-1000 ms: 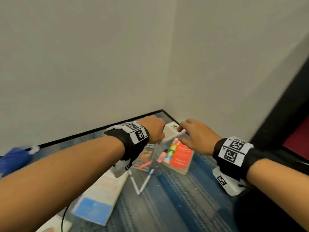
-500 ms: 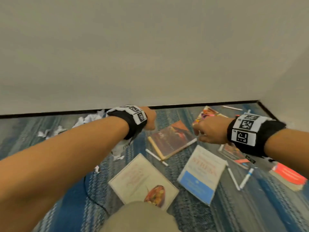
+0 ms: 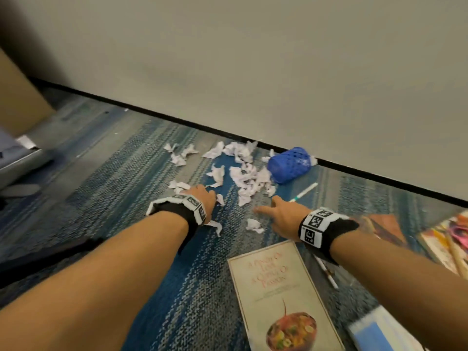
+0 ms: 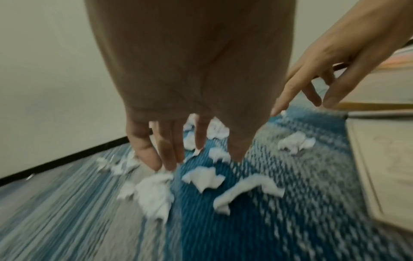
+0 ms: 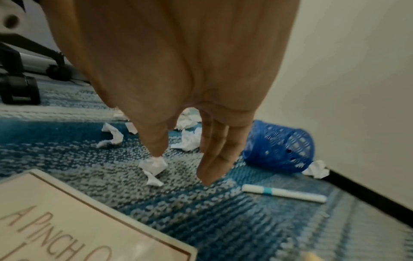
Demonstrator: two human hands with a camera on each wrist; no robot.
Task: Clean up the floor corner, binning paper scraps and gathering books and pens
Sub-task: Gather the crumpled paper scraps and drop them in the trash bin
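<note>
Crumpled white paper scraps (image 3: 243, 173) (image 4: 156, 192) (image 5: 154, 166) litter the blue carpet by the wall. A small blue mesh bin (image 3: 288, 164) (image 5: 279, 150) lies on its side beside them. My left hand (image 3: 202, 196) (image 4: 178, 151) reaches down over the scraps, fingers straight, holding nothing. My right hand (image 3: 273, 211) (image 5: 185, 159) hovers just right of it, fingers spread and empty, above one scrap. A white pen with a teal band (image 3: 304, 192) (image 5: 283, 193) lies near the bin. A cream cookbook (image 3: 283, 297) (image 5: 67, 220) lies under my right forearm.
More books (image 3: 440, 236) and another pen (image 3: 326, 272) lie at the right. A blue-and-white book (image 3: 379, 333) shows at the bottom right corner. A chair base with castors (image 5: 20, 84) stands at the left. A brown board (image 3: 17, 102) leans at far left.
The view has swung left from the corner's books to the scrap pile and bin. Both hands have moved down toward the scraps and uncurled their fingers.
</note>
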